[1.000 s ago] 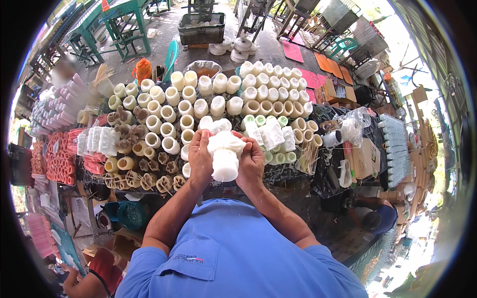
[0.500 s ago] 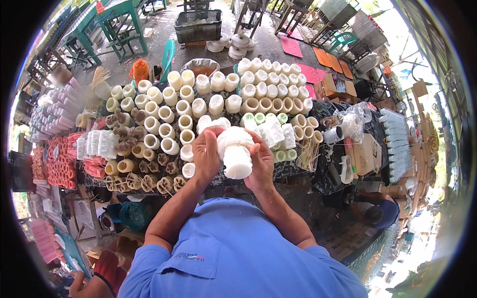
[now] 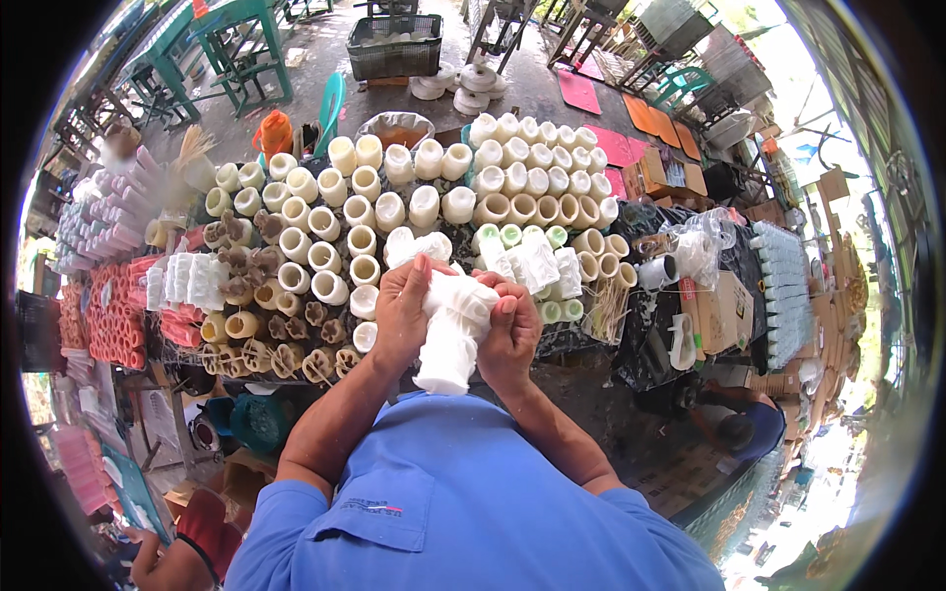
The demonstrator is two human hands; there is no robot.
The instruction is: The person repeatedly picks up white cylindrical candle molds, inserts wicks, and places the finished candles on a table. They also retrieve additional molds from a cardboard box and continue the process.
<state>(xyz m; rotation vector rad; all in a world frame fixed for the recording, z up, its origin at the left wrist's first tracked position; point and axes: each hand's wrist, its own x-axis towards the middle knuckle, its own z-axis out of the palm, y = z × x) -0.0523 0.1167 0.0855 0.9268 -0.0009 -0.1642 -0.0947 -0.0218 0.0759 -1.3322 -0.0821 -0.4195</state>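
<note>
Both hands hold one thing: a white, waxy-looking sculpted piece with a bulky upper part and a narrower, roughly cylindrical lower part (image 3: 452,340). It is raised between the hands, in front of the chest of the blue short-sleeved shirt (image 3: 473,492), its narrower end tilted down and a little to the left. The left hand (image 3: 402,307) grips its upper left side, thumb laid along the top; the right hand (image 3: 510,333) is closed on its upper right side, fingers curled in and thumb up. Just beyond the hands, a wide surface under dark plastic sheeting (image 3: 576,340) carries many pieces. Rows of cream-coloured hollow cylinders (image 3: 329,288) spread over its middle and left, and a dense block of cream-white rounded cylinders (image 3: 539,158) stands at the far right. Near the right hand lie white sculpted pieces with a draped look (image 3: 536,262), with pale green cylinders (image 3: 561,311) close by. Farther left are brown flower-shaped pieces (image 3: 315,313), a row of white ridged pieces (image 3: 192,280) and salmon-pink hollow pieces (image 3: 115,325). An open brown cardboard box (image 3: 731,310) sits toward the right. At lower left, a person in red (image 3: 204,537) is partly visible.
</note>
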